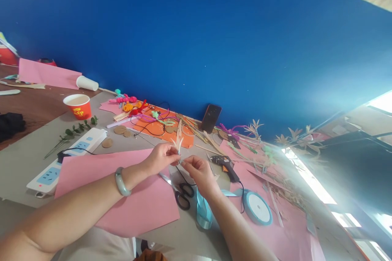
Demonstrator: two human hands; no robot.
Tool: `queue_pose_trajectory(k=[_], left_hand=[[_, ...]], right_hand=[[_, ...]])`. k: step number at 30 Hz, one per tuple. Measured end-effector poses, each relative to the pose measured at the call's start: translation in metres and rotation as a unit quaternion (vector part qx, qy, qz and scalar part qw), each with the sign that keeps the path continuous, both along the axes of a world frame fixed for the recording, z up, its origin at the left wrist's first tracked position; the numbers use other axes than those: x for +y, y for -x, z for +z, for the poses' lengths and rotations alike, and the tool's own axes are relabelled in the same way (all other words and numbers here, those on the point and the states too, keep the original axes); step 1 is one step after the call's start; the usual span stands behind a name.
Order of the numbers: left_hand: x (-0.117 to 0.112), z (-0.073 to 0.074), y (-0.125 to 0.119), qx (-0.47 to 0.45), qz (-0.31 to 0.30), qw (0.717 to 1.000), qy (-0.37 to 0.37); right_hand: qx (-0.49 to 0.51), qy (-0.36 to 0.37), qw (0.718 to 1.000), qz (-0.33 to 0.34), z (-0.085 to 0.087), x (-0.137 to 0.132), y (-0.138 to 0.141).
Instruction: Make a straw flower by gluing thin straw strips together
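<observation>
My left hand (161, 160), with a jade-coloured bangle at the wrist, pinches a small dried flower (177, 142) with pale pointed petals held upright. Close beside it, the fingertips of my right hand (200, 173) are pinched on a bit of light blue ribbon at the flower's base. A loop of blue ribbon (203, 214) hangs below my right wrist, and more of it leads toward the ribbon spool (259, 208). Black-handled scissors (183, 196) lie under my hands, their blades partly covered. The exact wrap at the fingertips is too small to make out.
A glue gun (226, 167) lies right of my hands. Pink paper (122, 191) is under my left arm. A power strip (67, 161), a red cup (78, 107) with drink and a eucalyptus sprig (75, 130) are at left. A phone (211, 118) leans on the blue wall.
</observation>
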State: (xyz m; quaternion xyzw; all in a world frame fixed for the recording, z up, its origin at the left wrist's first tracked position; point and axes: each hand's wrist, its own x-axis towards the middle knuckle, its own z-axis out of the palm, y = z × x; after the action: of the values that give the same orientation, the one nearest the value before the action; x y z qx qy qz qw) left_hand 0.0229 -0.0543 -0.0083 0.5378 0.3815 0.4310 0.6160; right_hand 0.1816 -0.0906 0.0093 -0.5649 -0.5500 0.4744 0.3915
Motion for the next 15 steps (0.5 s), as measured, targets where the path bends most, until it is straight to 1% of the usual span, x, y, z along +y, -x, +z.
queue_pose_trajectory(k=[4, 10, 12, 15], left_hand=[[0.000, 0.000, 0.001, 0.020, -0.004, 1.000, -0.002], [-0.002, 0.003, 0.002, 0.031, -0.013, 0.999, 0.004], [-0.003, 0.003, 0.002, 0.036, -0.014, 0.999, 0.004], [-0.005, 0.002, 0.000, 0.033, -0.003, 0.999, 0.004]], right_hand=[[-0.008, 0.005, 1.000, 0.008, 0.005, -0.001, -0.001], [0.002, 0.016, 1.000, 0.020, 0.012, 0.000, -0.004], [-0.006, 0.021, 0.999, 0.023, 0.013, 0.000, -0.004], [-0.036, 0.010, 0.999, 0.031, 0.012, 0.000, -0.004]])
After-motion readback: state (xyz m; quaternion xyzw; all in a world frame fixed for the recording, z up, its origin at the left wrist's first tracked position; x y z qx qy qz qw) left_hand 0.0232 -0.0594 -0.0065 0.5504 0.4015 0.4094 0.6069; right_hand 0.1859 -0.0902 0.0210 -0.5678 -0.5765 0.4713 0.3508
